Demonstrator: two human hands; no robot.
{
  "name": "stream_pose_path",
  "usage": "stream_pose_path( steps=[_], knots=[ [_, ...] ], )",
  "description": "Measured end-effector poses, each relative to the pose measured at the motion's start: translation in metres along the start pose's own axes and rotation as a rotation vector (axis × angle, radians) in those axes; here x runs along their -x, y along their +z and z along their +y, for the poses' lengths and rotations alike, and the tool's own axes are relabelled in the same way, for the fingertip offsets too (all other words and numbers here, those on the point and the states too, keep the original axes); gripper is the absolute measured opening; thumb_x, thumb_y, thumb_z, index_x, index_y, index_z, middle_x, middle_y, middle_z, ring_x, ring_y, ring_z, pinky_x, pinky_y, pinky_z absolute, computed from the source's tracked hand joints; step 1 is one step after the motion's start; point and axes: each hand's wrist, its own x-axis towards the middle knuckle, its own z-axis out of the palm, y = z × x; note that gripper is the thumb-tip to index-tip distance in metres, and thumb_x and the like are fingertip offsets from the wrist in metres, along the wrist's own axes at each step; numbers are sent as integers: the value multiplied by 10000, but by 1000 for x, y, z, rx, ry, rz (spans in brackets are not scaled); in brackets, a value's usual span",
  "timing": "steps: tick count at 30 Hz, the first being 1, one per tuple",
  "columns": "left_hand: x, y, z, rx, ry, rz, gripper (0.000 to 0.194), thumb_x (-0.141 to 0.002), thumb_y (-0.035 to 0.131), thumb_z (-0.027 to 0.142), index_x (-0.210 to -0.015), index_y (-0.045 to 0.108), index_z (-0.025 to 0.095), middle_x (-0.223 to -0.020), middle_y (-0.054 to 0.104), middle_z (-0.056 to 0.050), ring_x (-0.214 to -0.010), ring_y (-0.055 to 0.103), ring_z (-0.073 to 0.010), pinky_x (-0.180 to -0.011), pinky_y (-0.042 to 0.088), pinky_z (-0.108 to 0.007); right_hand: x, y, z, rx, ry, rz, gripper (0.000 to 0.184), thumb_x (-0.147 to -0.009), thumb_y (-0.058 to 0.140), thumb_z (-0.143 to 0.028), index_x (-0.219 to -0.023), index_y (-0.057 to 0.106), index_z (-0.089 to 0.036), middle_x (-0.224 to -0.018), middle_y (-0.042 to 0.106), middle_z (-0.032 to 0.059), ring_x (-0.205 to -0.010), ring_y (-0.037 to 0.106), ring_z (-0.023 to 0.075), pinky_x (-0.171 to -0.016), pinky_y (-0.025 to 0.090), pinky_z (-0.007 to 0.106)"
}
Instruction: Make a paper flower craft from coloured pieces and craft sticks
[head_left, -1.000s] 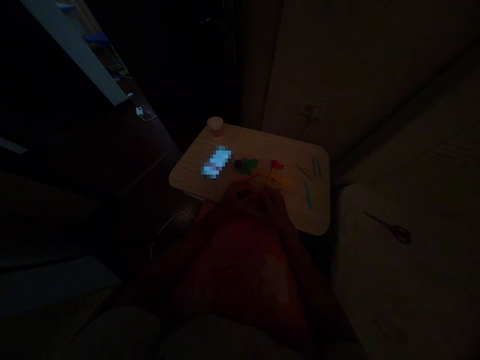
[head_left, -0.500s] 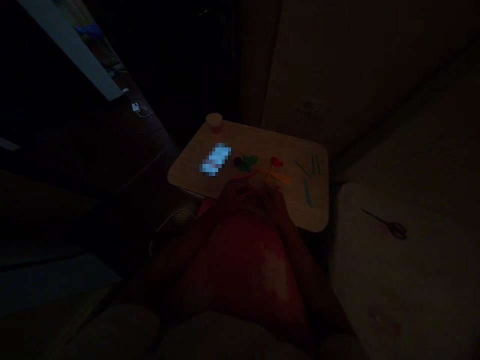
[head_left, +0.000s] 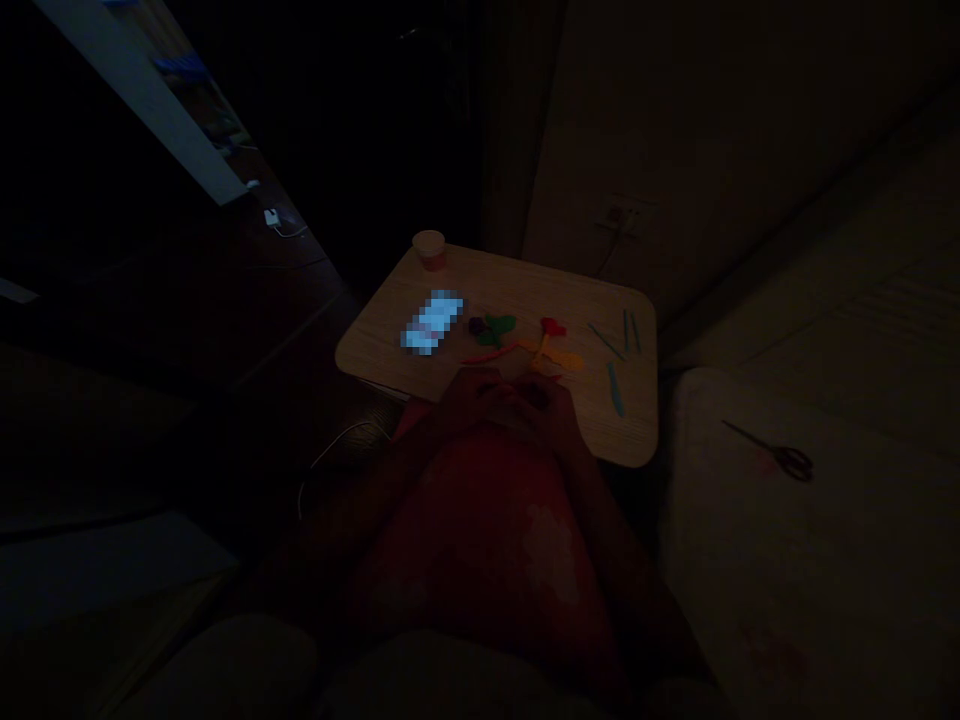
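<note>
At the near edge of a small wooden table, my left hand and my right hand meet with fingers curled together. Whatever lies between them is too dark to make out. A bit of red shows just past my right fingers. Beyond my hands lie an orange-red strip and a yellow-orange flat piece with a yellow stem. A red flower-like piece tops that stem. To its left sits a green leaf-like piece beside a dark purple lump.
A blurred-out bright phone-like rectangle and a lidded tub are on the table's left. Thin green strips and a blue-green strip lie at right. Scissors rest on a pale surface to the right. A wall socket is behind.
My hands have drawn closer together, the fingers now meeting. The pieces on the table look unmoved; the view has shifted slightly.
</note>
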Motion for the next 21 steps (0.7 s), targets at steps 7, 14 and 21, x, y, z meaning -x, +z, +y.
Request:
stream_pose_path(
  steps=[7, 14, 21],
  knots=[
    [1, 0, 1, 99, -58, -22, 436, -963, 525, 423, -645, 632, 145, -618, 561, 6, -603, 479, -122, -598, 375, -251, 0, 0, -6, 111, 28, 43, 228, -832, 715, -407, -807, 741, -182, -757, 736, 55, -682, 646, 180, -635, 496, 282],
    [1, 0, 9, 186, -106, -25, 485, -976, 495, 514, -720, 657, 135, -641, 574, 6, -605, 465, -119, -598, 381, -250, -1, -2, -6, 216, -41, 64, 361, -941, 532, -417, -655, 597, -206, -597, 600, 11, -568, 527, 148, -568, 405, 268],
    [1, 0, 5, 173, -83, -27, 469, -962, 526, 526, -779, 691, 128, -734, 656, -27, -670, 542, -136, -641, 426, -254, -2, -2, -1, 136, 10, 78, 426, -959, 485, -430, -607, 582, -211, -554, 568, 8, -522, 509, 144, -541, 394, 273]
  ],
)
